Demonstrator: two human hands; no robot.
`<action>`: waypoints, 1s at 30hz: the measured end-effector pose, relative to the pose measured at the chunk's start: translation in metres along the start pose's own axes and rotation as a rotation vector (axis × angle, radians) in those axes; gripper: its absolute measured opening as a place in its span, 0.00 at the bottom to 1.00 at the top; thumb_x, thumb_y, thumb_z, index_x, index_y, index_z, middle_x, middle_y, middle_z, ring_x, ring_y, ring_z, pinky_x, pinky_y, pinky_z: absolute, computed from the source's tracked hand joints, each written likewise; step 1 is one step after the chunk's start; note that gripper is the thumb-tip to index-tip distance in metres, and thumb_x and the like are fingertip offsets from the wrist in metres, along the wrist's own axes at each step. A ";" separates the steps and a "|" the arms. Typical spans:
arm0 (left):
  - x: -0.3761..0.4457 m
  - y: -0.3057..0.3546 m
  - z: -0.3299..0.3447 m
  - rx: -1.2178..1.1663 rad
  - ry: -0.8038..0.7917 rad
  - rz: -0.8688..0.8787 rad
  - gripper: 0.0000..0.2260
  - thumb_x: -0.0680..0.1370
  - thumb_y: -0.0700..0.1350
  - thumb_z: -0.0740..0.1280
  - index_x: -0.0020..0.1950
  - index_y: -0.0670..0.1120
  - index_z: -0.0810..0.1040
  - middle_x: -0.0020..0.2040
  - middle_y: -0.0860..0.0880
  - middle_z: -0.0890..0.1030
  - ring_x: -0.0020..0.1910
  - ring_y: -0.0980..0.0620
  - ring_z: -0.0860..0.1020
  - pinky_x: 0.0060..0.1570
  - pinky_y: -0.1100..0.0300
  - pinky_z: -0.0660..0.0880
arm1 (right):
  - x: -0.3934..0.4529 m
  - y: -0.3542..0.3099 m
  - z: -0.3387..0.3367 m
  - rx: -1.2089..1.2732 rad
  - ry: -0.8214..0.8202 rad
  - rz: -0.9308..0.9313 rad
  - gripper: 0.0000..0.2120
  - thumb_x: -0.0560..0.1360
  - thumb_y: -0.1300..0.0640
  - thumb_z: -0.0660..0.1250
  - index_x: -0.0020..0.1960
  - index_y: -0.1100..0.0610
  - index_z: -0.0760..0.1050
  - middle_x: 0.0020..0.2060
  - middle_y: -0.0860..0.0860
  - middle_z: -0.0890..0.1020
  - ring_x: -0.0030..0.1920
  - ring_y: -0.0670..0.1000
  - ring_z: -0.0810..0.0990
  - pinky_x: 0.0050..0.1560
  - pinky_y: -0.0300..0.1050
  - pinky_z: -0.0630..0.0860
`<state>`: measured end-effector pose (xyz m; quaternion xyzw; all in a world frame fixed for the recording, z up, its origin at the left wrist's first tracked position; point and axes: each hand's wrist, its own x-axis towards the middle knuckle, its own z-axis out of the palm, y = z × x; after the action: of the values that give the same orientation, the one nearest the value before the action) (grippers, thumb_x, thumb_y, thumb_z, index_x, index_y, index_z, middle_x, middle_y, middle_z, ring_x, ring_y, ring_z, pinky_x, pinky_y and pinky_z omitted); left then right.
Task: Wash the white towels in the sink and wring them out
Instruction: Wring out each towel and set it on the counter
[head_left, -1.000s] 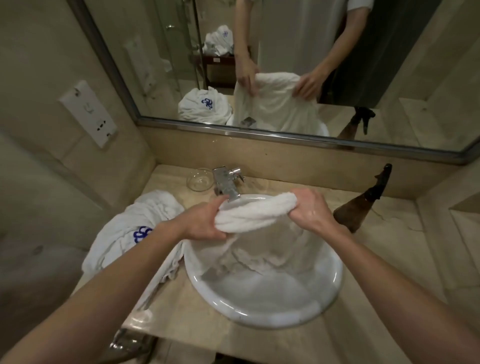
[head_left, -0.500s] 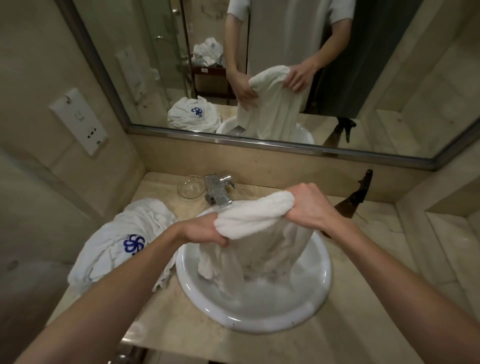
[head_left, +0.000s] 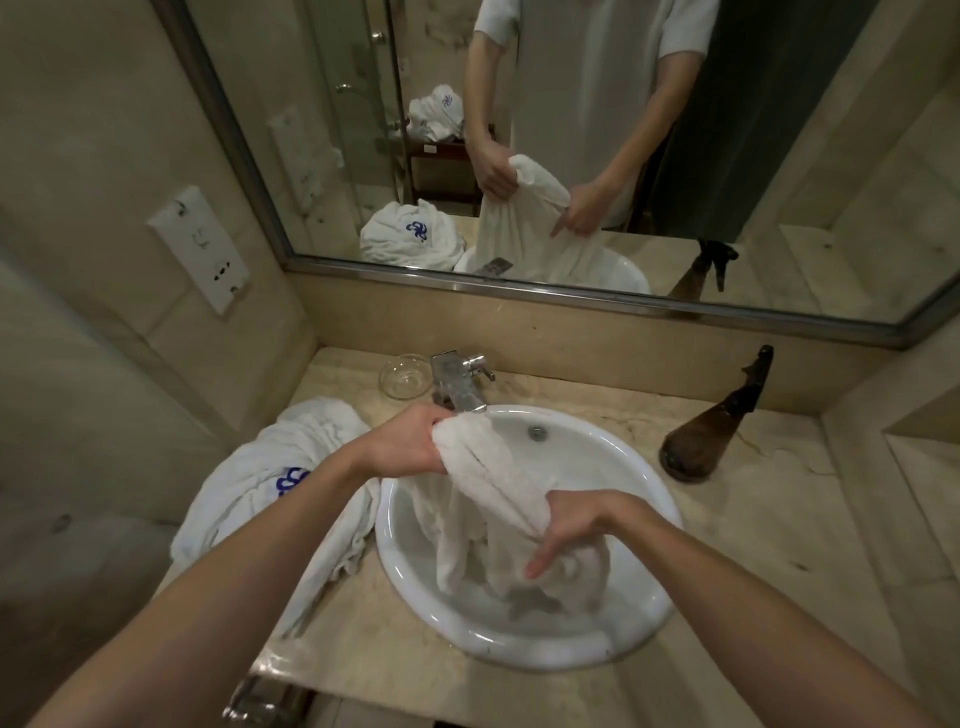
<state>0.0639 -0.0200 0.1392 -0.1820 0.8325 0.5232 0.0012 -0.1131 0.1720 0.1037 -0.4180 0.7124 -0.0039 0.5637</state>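
A wet white towel (head_left: 483, 483) hangs bunched over the round white sink (head_left: 631, 631). My left hand (head_left: 410, 444) grips its upper end near the tap, held high at the basin's back left. My right hand (head_left: 576, 525) is closed around the towel lower down, over the middle of the basin, with the forefinger pointing out. The towel's loose end trails into the bowl. A second white towel (head_left: 249, 493) with a blue emblem lies heaped on the counter left of the sink, partly under my left forearm.
A chrome tap (head_left: 460, 384) stands behind the basin, a small glass dish (head_left: 402, 376) to its left. A brown spray bottle (head_left: 717, 421) leans at the back right. The mirror (head_left: 571, 156) runs along the wall; a socket plate (head_left: 200, 249) is on the left wall.
My right hand has slid down the towel from level with the left hand to over the basin. The towel now runs diagonally instead of stretched across between both hands.
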 end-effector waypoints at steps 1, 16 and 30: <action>-0.003 -0.003 -0.001 0.039 -0.024 -0.012 0.11 0.66 0.41 0.78 0.44 0.38 0.80 0.38 0.50 0.80 0.36 0.59 0.76 0.37 0.63 0.73 | 0.000 0.005 -0.004 -0.047 0.047 0.031 0.37 0.51 0.40 0.82 0.56 0.53 0.81 0.48 0.46 0.86 0.48 0.49 0.85 0.55 0.49 0.82; 0.018 0.022 0.036 -0.264 -0.740 -0.601 0.40 0.55 0.67 0.81 0.61 0.49 0.78 0.59 0.47 0.84 0.60 0.45 0.81 0.66 0.41 0.72 | -0.071 -0.044 -0.057 -0.250 0.797 -0.231 0.11 0.61 0.44 0.64 0.30 0.52 0.72 0.28 0.46 0.75 0.36 0.56 0.77 0.38 0.51 0.78; 0.001 0.015 0.028 -0.416 -0.064 -0.097 0.30 0.56 0.43 0.76 0.57 0.49 0.77 0.47 0.57 0.86 0.49 0.60 0.82 0.48 0.64 0.78 | -0.049 -0.006 -0.033 -0.219 0.567 -0.225 0.18 0.63 0.55 0.74 0.52 0.51 0.78 0.45 0.46 0.81 0.47 0.51 0.80 0.42 0.45 0.75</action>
<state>0.0536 0.0100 0.1395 -0.2013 0.6964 0.6887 0.0151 -0.1350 0.1819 0.1580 -0.5345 0.7866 -0.1059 0.2904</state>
